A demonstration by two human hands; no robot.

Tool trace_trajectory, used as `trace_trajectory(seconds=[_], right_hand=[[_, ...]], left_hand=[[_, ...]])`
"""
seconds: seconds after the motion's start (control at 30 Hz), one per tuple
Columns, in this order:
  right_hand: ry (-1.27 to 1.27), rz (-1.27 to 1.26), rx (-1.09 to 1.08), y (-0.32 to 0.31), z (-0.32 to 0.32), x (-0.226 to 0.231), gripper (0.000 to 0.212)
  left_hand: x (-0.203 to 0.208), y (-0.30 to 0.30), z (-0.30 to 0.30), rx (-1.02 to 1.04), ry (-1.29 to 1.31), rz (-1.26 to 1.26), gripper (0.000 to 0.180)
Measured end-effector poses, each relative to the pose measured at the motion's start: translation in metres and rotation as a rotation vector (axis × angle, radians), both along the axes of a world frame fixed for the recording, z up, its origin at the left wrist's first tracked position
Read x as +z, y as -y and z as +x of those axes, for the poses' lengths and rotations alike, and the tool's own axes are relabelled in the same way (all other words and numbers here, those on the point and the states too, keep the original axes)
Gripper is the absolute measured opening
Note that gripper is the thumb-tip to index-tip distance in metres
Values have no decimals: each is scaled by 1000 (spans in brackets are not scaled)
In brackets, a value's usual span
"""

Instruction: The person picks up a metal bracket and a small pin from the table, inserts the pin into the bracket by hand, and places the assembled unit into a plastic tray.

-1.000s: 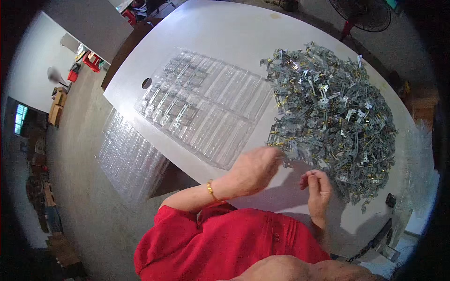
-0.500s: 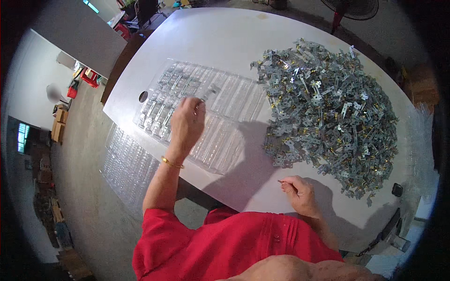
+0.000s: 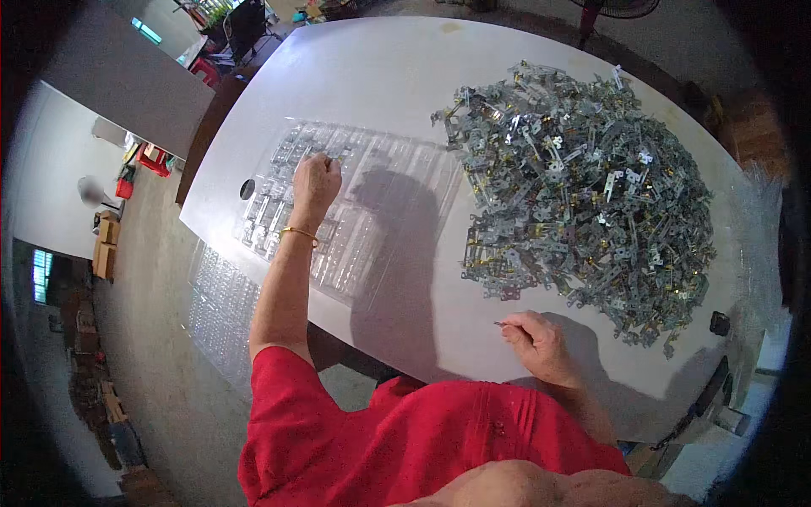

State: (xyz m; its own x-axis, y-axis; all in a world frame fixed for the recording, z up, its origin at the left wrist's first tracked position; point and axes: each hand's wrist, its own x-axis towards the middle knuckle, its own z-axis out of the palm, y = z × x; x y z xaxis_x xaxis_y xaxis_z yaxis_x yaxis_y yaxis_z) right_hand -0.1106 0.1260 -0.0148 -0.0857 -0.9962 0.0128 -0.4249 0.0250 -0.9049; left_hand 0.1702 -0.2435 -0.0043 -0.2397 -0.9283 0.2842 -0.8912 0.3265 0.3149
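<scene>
My left hand [image 3: 316,181], a gold bangle at its wrist, reaches down over a clear plastic tray [image 3: 346,291]. Its fingers are closed at the tray's far left part, on a grey metal bracket that is mostly hidden by the hand. Grey metal brackets [image 3: 269,211] lie in the tray's left slots; the slots to the right look bare. My right hand [image 3: 536,342] rests low over the table, below the heap, thumb and fingers pinching a small, thin, dark metal piece [image 3: 500,324].
A large heap of metal brackets [image 3: 583,203], some with brass-coloured parts, covers the table's right side. More clear trays [image 3: 221,291] are at the table's left edge. Clear plastic [image 3: 760,253] stands beyond the right edge. A small black object [image 3: 720,323] lies near that edge.
My left hand has moved away from me and slightly left across the tray, carrying the bracket from the middle to the filled slots. My right hand stays nearly in place.
</scene>
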Motion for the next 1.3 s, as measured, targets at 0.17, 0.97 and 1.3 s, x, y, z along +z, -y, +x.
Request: trace_trajectory(seconds=[0.17, 0.97, 1.3], right_hand=[[28, 9, 12, 0, -1, -2, 13], [92, -49, 14, -2, -6, -12, 12], [39, -124, 33, -1, -7, -12, 12]], left_hand=[[-13, 6, 2, -10, 37, -13, 26], [41, -213, -97, -660, -49, 211, 30], [6, -209, -91, -758, 157, 65, 29]])
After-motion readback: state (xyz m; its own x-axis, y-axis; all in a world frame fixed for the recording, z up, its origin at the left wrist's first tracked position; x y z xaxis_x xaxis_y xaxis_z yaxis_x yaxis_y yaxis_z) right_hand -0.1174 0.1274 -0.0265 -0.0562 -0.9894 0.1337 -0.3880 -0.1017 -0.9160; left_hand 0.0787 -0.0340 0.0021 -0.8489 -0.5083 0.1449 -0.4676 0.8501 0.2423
